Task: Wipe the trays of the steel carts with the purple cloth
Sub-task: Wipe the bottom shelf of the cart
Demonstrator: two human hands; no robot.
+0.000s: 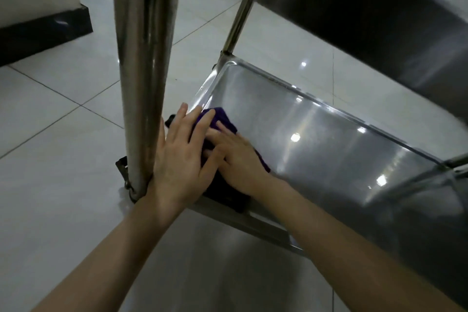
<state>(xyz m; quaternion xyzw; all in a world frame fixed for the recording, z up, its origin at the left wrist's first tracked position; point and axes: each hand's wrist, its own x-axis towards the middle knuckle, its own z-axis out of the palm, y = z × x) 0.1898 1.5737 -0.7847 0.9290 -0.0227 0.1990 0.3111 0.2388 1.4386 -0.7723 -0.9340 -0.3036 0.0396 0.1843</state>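
Grip: left hand point(179, 157), right hand point(239, 157) flat, fingers straight, pressing purple cloth point(223, 119) on lower tray point(329, 149).

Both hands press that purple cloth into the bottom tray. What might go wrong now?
The left hand lies beside the steel post, so a wide stroke may knock it. The purple cloth, bunched under it and the right hand, covers only a corner of the lower tray; patches may be missed. The upper tray hangs overhead: a bump risk.

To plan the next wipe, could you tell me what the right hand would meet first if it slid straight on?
The right hand points leftward across the cloth, so it would probably meet the left hand first; the end wall of the tray lies just beyond.
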